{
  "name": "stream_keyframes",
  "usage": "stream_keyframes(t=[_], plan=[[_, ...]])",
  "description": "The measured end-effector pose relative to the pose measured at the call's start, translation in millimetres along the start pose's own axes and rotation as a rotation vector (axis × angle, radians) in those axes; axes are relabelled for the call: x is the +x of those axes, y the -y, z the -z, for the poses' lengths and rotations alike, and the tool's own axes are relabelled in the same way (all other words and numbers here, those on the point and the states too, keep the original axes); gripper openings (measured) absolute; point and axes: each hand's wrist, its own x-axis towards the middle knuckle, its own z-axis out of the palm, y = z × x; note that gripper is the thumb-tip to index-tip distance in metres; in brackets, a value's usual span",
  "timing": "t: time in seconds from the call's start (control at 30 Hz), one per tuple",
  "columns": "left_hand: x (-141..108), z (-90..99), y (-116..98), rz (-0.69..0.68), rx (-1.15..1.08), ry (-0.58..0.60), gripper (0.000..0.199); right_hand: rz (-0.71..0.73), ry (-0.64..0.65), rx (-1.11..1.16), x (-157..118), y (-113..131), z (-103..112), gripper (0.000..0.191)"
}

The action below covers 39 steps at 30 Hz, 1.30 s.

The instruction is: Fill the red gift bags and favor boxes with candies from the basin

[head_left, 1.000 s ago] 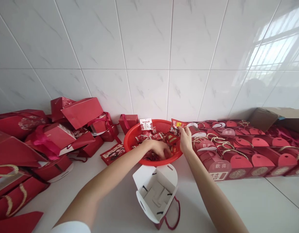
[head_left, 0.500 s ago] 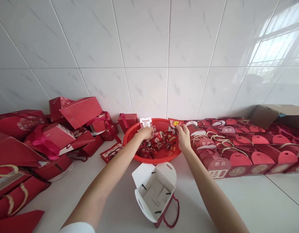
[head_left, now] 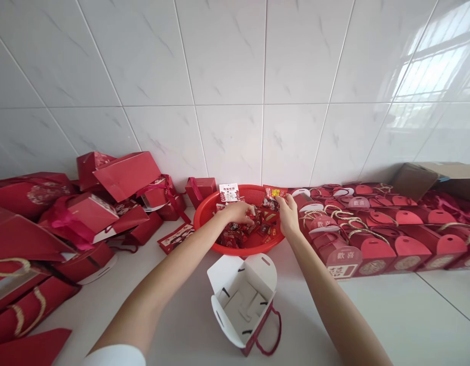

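Note:
A red plastic basket [head_left: 199, 217] holds a heap of small wrapped sweets [head_left: 235, 237]. My left hand [head_left: 238, 212] is over the middle of the heap, its fingers apart and close to the wrappers; whether they touch one is hard to see. At the basket's right back edge, my right hand [head_left: 289, 212] pinches a red snack packet [head_left: 276, 192] with yellow lettering. In front of the basket stands an open gift box [head_left: 242, 305], white inside, with its flaps spread and a dark red cord handle at its right side. No sweets show inside it.
Red gift boxes [head_left: 128, 175] lie piled at the left. Rows of closed red boxes [head_left: 376, 254] with rope handles line the right side, a cardboard carton [head_left: 421, 178] behind them. A printed red card [head_left: 177, 238] lies left of the basket. A tiled wall [head_left: 231, 137] rises behind.
My left hand has moved right across the sweets, and its fingers have spread from a closed shape. My right hand stays at the red packet.

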Motion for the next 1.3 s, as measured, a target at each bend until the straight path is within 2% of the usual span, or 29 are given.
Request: stream_keyframes(t=[0.1,0.33,0.4,0.5,0.57,0.73,0.87,0.97,1.13,1.2,1.3], plan=[[3.3,-8.5,-7.3,-0.046,0.021,0.066,0.058,0.006,0.005,0.0,-0.6,0.6,0.2,0.024],[12.6,-18.5,-4.0,-0.073,-0.004,0.078,0.063,0.005,0.008,-0.017,1.1,-2.7,0.8,0.023],[13.0,-17.6,-1.4,-0.087,-0.019,0.066,0.058,0.005,0.007,-0.024,2.3,-4.7,1.1,0.023],[12.3,-16.2,-0.4,-0.118,-0.03,0.08,0.029,0.008,0.006,-0.03,3.0,-6.2,1.3,0.022],[11.9,-16.4,-1.5,-0.14,-0.036,0.1,0.017,0.007,0.008,-0.031,2.6,-5.7,1.4,0.022],[13.3,-21.8,-7.3,-0.155,-0.049,0.106,0.029,0.003,0.033,-0.025,0.7,-2.5,1.4,0.022],[15.5,-24.5,-9.5,-0.137,-0.091,0.092,0.027,0.004,0.034,-0.017,0.6,-2.4,0.7,0.022],[16.5,-21.5,-5.7,-0.129,-0.165,0.078,0.025,0.004,0.03,-0.01,1.0,-3.3,-0.1,0.022],[16.3,-14.2,6.0,-0.101,-0.343,-0.004,0.038,0.009,0.018,0.003,1.5,-2.8,-0.6,0.023],[15.9,-13.0,8.6,-0.1,-0.416,-0.015,0.036,0.006,0.02,0.012,1.3,-1.7,-0.9,0.023],[15.3,-12.4,9.0,-0.099,-0.525,0.004,0.022,-0.003,0.025,0.026,0.6,0.2,-1.6,0.024]])
